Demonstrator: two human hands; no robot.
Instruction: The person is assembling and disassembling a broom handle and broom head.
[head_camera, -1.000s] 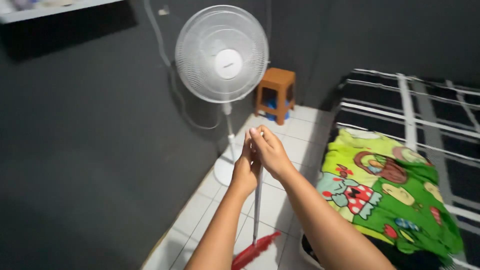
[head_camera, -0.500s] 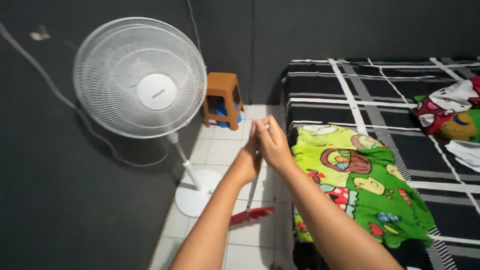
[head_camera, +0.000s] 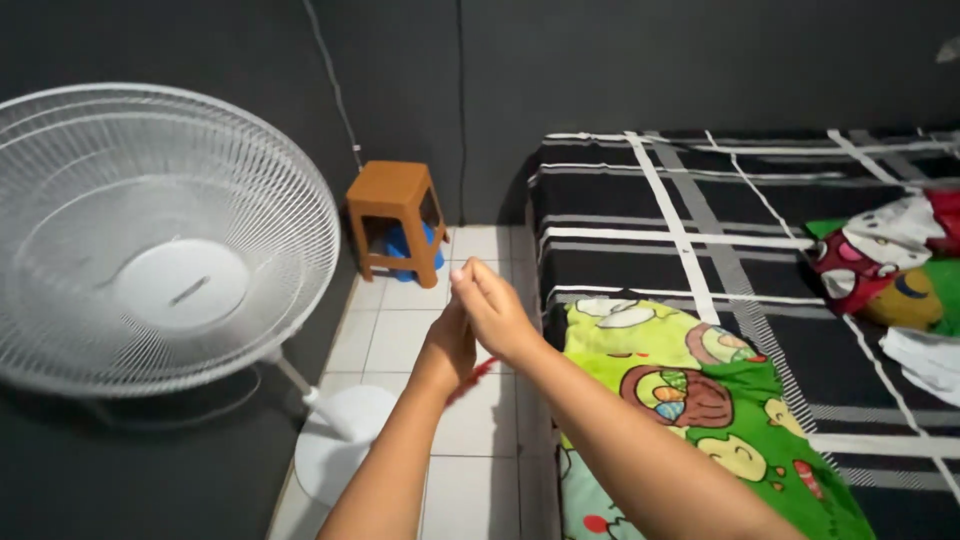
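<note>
Since half a second ago the fan (head_camera: 160, 240) looms nearer; both hands (head_camera: 478, 325) close together on a thin broom handle, its red end (head_camera: 472, 378) peeking below, light and stiff, best gripped high

This is a bedroom in a home: a bed (head_camera: 700, 210) with a black, white-striped sheet fills three o'clock, a green cartoon-print blanket (head_camera: 700, 400) draped over its edge. A white pedestal fan (head_camera: 150, 240) stands at nine o'clock, a small brown plastic stool (head_camera: 393, 205) at twelve (dark walls, white tiled floor (head_camera: 400, 335)).
</note>
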